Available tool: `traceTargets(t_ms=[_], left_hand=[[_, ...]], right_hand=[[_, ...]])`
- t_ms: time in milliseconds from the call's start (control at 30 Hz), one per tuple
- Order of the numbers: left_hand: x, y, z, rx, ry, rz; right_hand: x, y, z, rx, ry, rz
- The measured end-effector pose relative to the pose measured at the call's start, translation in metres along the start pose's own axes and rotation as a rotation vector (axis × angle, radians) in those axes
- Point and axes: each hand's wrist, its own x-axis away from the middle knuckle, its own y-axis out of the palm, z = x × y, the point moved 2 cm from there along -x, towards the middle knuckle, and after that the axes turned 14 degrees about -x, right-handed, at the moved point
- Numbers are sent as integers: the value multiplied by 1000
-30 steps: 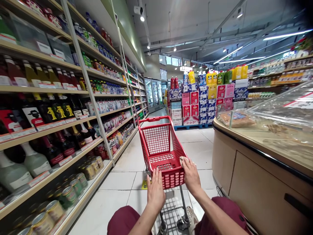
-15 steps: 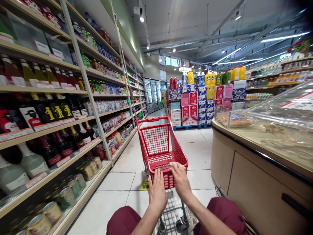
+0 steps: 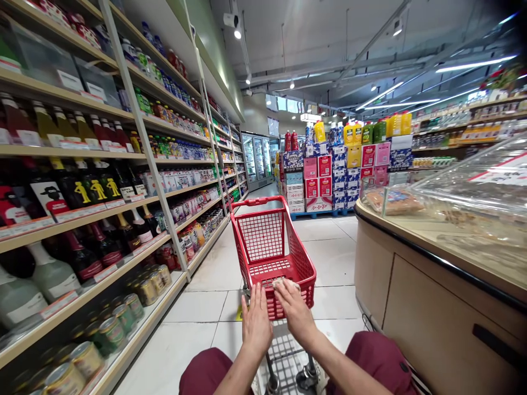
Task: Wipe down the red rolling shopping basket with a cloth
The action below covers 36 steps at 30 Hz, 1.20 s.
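A red plastic shopping cart point(image 3: 302, 265) stands in front of me, its near rim between my hands. My left hand point(image 3: 257, 319) lies with fingers stretched out against the near left corner of the basket. It holds nothing that I can see. My right hand point(image 3: 295, 308) presses a crumpled whitish cloth point(image 3: 285, 283) onto the near rim, fingers over it. Part of the cloth is hidden under the fingers. The inside of the basket shows only its red grid. Below it are the cart's lower rack and wheels, partly covered by my arms.
Tall shelves point(image 3: 135, 204) of bottles and cans run along the left. A display counter point(image 3: 395, 299) with packaged food under clear covers stands close on the right. Stacked boxes point(image 3: 318, 186) topped with bottles are ahead on a blue pallet. Fridges point(image 3: 256, 159) line the far end.
My right hand has slid left along the near rim with the cloth, closer to my left hand. My left hand has shifted slightly left. The cart has barely moved.
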Motion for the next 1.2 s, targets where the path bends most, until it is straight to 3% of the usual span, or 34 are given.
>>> traceTargets(t_ms=[67, 200, 267, 367, 433, 633, 833, 900, 1033, 1100, 1200], left_hand=[[0, -1, -3, 0, -4, -2], [1, -2, -2, 5, -16, -7], [1, -1, -1, 4, -29, -9], [1, 2, -3, 5, -37, 3], [2, 5, -6, 8, -46, 9], [2, 8, -10, 21, -73, 13], [1, 6, -17, 13, -125, -21], [0, 5, -23, 18, -163, -52], [-2, 5, -24, 44, -119, -42], [-3, 7, -21, 53, -102, -31], [-3, 9, -21, 41, -105, -40]], right_hand=[[-1, -7, 9, 17, 44, 11], [-1, -23, 29, 116, 294, 132], [-1, -15, 16, 103, 234, 111], [-2, 5, -14, 23, 21, -5], [-3, 7, -17, -2, -42, -45], [-10, -7, 14, 76, 207, 139], [-14, 21, -25, -40, -46, -2], [-14, 12, -13, -25, -23, -6], [-15, -6, 13, 61, 192, 126], [-16, 3, 0, 39, 144, 104], [-18, 21, -29, -54, -33, 0]])
